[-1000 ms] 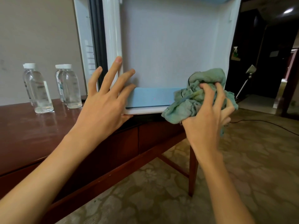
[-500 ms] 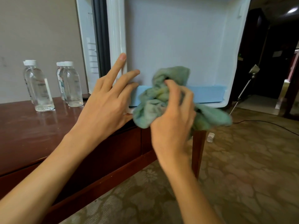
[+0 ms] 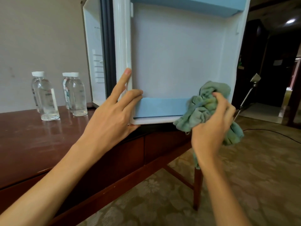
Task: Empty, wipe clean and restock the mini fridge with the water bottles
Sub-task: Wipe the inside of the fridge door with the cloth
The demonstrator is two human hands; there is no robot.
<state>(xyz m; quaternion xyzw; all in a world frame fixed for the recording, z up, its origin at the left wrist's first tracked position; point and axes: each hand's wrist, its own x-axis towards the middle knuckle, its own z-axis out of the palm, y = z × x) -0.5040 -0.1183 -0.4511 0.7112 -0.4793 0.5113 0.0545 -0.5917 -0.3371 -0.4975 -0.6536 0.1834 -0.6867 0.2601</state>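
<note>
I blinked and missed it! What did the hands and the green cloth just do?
The right hand, gripping the green cloth, swept it left along the blue door shelf toward the left hand, then back to the shelf's right end. The left hand stayed on the fridge door at its left edge; the water bottles stayed on the table.

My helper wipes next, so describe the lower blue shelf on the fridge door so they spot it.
Find the open white fridge door by the wooden table. Along its bottom edge runs a pale blue shelf, between the left hand and the green cloth. The other blue shelf sits at the top.
</note>
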